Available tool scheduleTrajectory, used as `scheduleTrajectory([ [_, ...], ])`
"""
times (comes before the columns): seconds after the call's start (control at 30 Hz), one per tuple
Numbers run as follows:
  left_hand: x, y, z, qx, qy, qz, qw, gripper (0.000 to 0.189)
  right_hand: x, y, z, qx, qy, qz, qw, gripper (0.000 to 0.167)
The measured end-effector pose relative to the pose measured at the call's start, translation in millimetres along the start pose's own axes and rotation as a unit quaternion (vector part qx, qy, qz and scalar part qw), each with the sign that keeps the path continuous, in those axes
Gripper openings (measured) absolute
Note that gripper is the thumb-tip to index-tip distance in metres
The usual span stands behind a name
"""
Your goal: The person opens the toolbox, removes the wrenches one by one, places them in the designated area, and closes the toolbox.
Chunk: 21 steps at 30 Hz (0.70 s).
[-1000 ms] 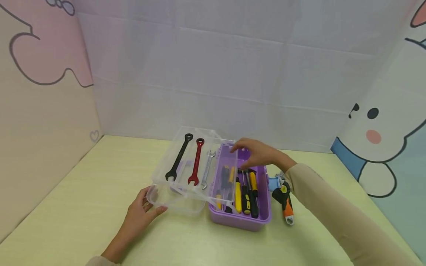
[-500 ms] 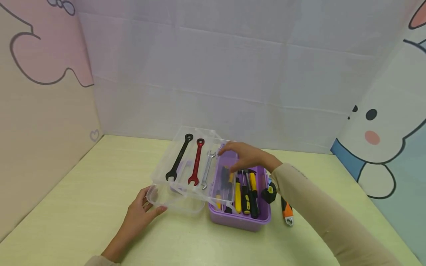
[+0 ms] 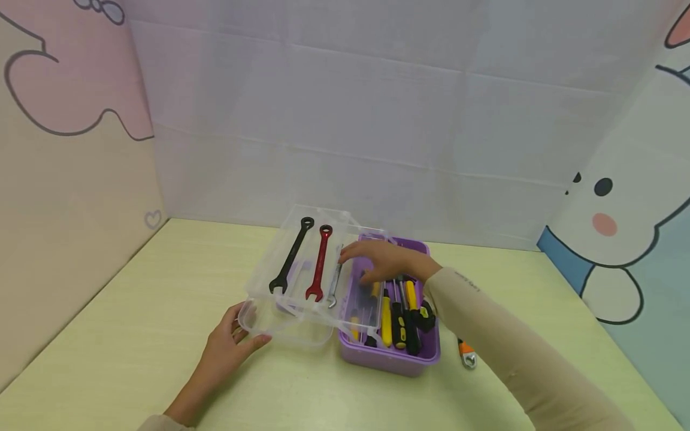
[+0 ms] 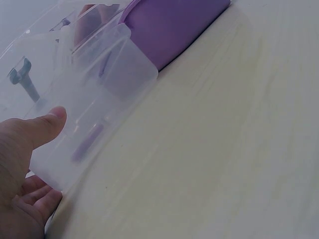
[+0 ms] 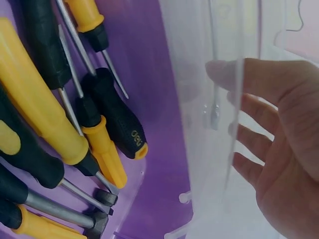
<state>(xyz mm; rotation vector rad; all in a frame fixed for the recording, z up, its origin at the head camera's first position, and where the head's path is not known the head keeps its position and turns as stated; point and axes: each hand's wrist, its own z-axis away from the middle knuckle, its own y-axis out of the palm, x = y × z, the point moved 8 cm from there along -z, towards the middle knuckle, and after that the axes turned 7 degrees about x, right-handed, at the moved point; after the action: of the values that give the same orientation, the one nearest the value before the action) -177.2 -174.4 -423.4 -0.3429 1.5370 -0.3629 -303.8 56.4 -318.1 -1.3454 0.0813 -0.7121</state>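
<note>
Over the clear tray, which spreads leftward from the purple toolbox, your right hand reaches in beside the silver wrench. Your right thumb and fingers stand apart, with nothing visibly gripped; whether a fingertip touches the wrench, you cannot tell through the blurry plastic. Your left hand holds the near left corner of the clear lid, its thumb and fingers bent round that corner.

As far as you can judge, the work is partway along. Your box is open, and screwdrivers and a hammer lie inside. The black wrench and the red wrench lie side by side on the tray, left of the silver one. What seems left is the silver wrench under your right hand, the orange-handled tool on the table outside the box, and the closing up, not yet done.
</note>
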Motion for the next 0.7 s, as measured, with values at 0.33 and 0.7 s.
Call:
scheduleTrajectory([
  [0.33,1.1,0.3,0.4,-0.001,0.005,-0.001,1.0000,0.077,6.7,7.9,-7.8,0.036,0.012,0.026,0.9989,0.051],
  [0.7,3.8,0.6,-0.5,-0.001,-0.010,0.001,0.9999,0.078,12.1,9.2,-11.9,0.037,-0.011,0.059,0.9975,0.044],
])
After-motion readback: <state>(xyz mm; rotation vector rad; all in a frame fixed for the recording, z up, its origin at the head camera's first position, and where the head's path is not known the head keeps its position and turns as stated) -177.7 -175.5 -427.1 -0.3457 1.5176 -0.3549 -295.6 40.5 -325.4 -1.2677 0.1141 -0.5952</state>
